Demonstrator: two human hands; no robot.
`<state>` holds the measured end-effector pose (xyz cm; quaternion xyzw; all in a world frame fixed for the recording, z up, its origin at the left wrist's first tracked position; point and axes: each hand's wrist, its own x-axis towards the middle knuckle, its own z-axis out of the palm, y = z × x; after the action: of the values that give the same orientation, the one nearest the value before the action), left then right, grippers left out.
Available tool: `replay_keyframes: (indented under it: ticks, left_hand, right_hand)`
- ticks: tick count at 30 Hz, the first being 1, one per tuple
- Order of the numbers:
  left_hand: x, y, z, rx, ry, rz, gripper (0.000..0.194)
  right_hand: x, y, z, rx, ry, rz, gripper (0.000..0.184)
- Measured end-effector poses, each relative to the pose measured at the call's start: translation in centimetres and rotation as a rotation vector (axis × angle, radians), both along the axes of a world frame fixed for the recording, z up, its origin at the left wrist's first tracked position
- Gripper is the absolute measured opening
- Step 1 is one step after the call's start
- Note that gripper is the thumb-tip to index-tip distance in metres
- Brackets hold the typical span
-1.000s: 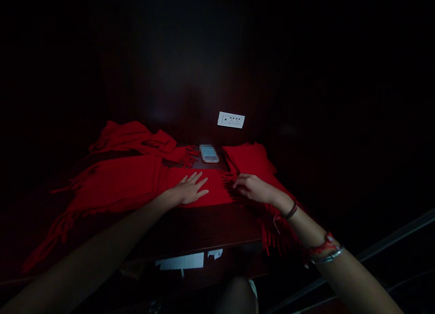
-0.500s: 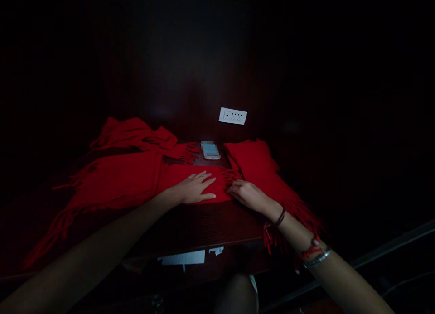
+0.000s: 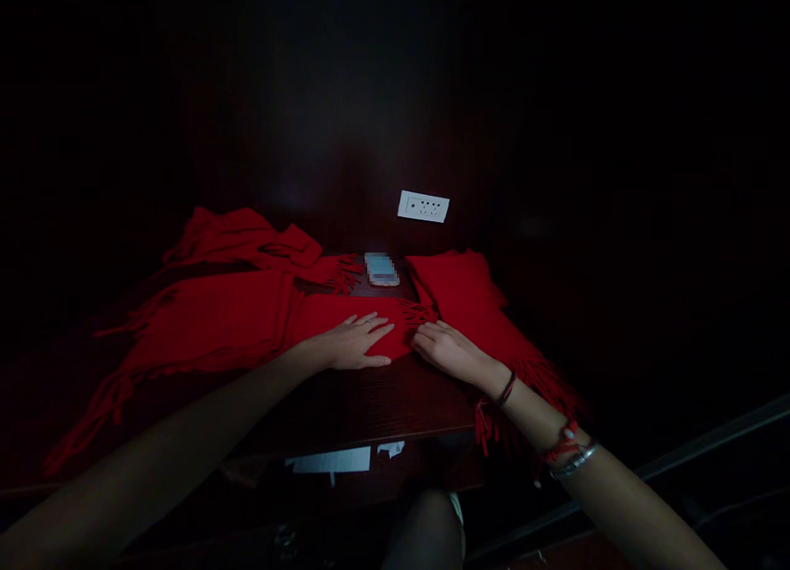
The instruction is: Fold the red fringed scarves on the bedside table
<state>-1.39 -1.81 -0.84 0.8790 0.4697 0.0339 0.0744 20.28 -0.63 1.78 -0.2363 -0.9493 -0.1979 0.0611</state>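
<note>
Red scarf lies on bench. Left hand spread on top, grip released; right hand curled at fringe, cannot tell if pinching. Tug could ruck scarf if left hand presses lightly; fringe might tangle with neighbouring scarf.

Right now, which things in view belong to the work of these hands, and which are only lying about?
In the work:
red cloth under the left hand, right hand at its fringe
perhaps the other red cloths

Lying about:
phone
white papers below the tabletop
</note>
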Motion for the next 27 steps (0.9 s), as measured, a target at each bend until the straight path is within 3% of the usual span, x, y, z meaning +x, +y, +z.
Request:
replay_keyframes:
  ticks: [5,11,16,18,22,25,27]
  left_hand:
    - [-0.1,-0.1,0.2,-0.107,0.039,0.076,0.074]
    - [-0.8,0.0,1.0,-0.228,0.056,0.073,0.073]
    - [-0.4,0.1,0.7,-0.063,-0.019,0.084,0.055]
    - [-0.1,0.3,0.1,-0.010,-0.004,0.136,0.057]
    - [0.0,0.5,-0.6,-0.072,0.032,0.163,0.068]
    - [-0.2,0.7,-0.4,-0.063,0.013,0.167,0.069]
    - [-0.5,0.8,0.0,-0.004,-0.004,0.286,0.067]
  right_hand:
    - [1.0,0.0,0.5,0.035,-0.023,-0.017,0.018]
    - [1.8,-0.5,-1.2,0.033,-0.093,-0.013,0.015]
    - [1.6,-0.4,-0.5,-0.096,0.025,-0.003,0.018]
    - [1.0,0.0,0.2,-0.153,0.106,-0.011,0.019]
    - [-1.5,1.5,0.7,-0.238,0.286,-0.127,0.025]
    - [-3.8,2.6,-0.4,-0.333,0.275,-0.232,0.042]
    - [-4.7,3.0,-1.6,-0.426,0.188,-0.312,0.051]
